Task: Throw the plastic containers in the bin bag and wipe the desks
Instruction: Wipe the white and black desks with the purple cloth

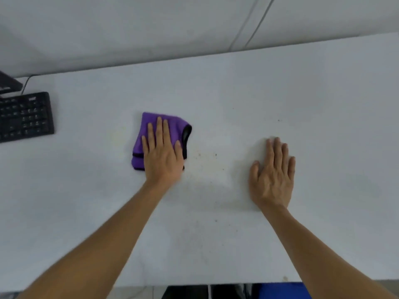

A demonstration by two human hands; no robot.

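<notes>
A folded purple cloth (149, 128) with a black edge lies on the white desk (280, 100), left of centre. My left hand (162, 152) presses flat on it with straight fingers, covering its right half. My right hand (273, 173) rests flat on the bare desk to the right, fingers straight, holding nothing. Small brown specks and faint stains mark the desk between the two hands. No plastic container or bin bag is in view.
A black keyboard (26, 116) sits at the desk's left edge, with a dark object (8, 83) and a cable behind it. A white wall rises behind the desk. Below the near edge shows something blue (280, 291).
</notes>
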